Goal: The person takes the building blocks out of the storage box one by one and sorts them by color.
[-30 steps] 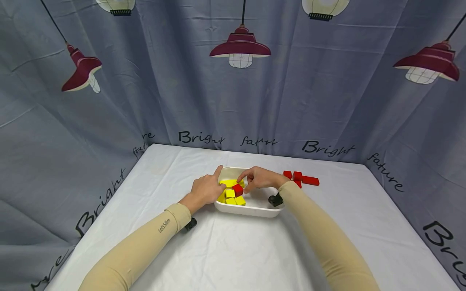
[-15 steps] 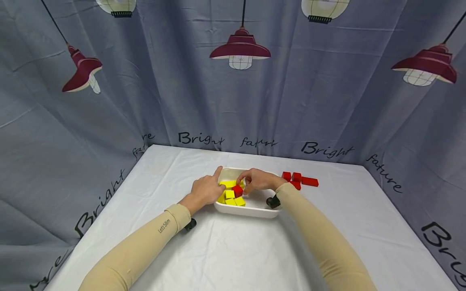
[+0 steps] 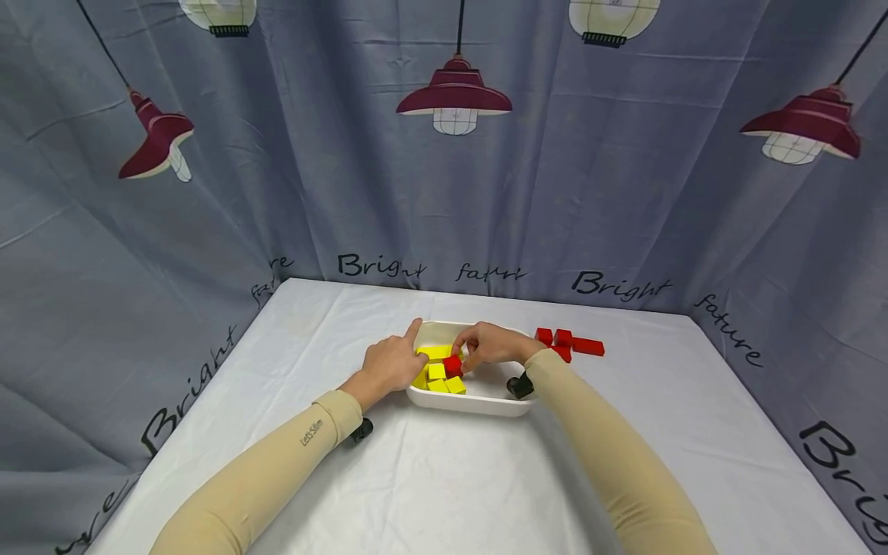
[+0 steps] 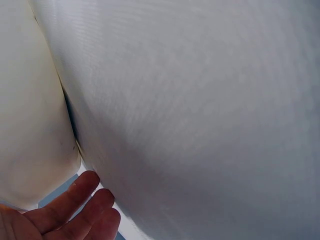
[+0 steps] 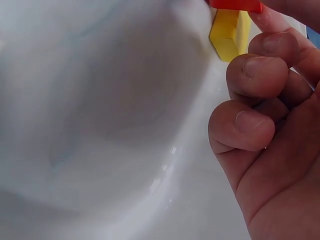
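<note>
A white tray [image 3: 479,405] lies on the table, with several yellow blocks [image 3: 436,371] grouped in its left part. At the tray's left end, my left hand [image 3: 391,362] holds the wall, thumb over the inside. Its outer fingers [image 4: 82,200] show below the tray's outer wall in the left wrist view. Inside the tray, my right hand [image 3: 491,343] pinches a red block [image 3: 452,365] between thumb and index finger, beside the yellow ones. The other right fingers [image 5: 257,75] are curled towards the palm, and the red block shows only at the top edge there.
Several red blocks [image 3: 588,347] lie on the white-covered table [image 3: 451,478] behind and right of the tray, partly hidden by the right wrist. A grey-blue curtain [image 3: 361,169] with printed lamps surrounds the table.
The right hand has drawn slightly left and its thumb and index finger have come together at the red block. The left hand and the tray have stayed in place.
</note>
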`<state>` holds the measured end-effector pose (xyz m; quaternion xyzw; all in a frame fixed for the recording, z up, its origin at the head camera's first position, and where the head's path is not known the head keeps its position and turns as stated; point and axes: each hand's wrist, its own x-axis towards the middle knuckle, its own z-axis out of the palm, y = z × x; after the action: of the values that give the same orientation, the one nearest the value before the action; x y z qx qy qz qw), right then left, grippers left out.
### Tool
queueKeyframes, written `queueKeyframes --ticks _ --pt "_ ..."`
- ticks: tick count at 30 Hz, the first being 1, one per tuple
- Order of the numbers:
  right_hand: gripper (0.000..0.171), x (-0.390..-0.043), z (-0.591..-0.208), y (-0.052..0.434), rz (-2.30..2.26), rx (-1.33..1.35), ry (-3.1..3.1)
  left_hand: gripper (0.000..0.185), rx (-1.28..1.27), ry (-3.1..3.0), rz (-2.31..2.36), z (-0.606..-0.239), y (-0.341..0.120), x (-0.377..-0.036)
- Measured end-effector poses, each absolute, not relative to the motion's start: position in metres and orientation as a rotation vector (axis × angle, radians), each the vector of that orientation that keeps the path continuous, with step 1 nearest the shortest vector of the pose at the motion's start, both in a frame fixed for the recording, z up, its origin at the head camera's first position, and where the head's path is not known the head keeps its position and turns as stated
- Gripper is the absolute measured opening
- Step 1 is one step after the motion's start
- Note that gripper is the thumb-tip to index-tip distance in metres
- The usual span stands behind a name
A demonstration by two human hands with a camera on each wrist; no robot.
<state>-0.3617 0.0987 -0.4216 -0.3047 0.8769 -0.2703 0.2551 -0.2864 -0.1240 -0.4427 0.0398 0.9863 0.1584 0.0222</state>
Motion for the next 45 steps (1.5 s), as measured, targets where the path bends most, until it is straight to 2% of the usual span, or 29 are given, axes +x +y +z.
queueKeyframes --ticks 29,45 --pt "0.027 -0.356 -0.384 0.138 -0.737 -0.862 2.461 0.075 0.130 3.079 0.485 -0.444 -0.124 -0.284" --pt "0.028 -0.354 -0.371 0.178 -0.799 -0.763 2.519 0.074 0.120 3.082 0.488 -0.443 -0.123 -0.283"
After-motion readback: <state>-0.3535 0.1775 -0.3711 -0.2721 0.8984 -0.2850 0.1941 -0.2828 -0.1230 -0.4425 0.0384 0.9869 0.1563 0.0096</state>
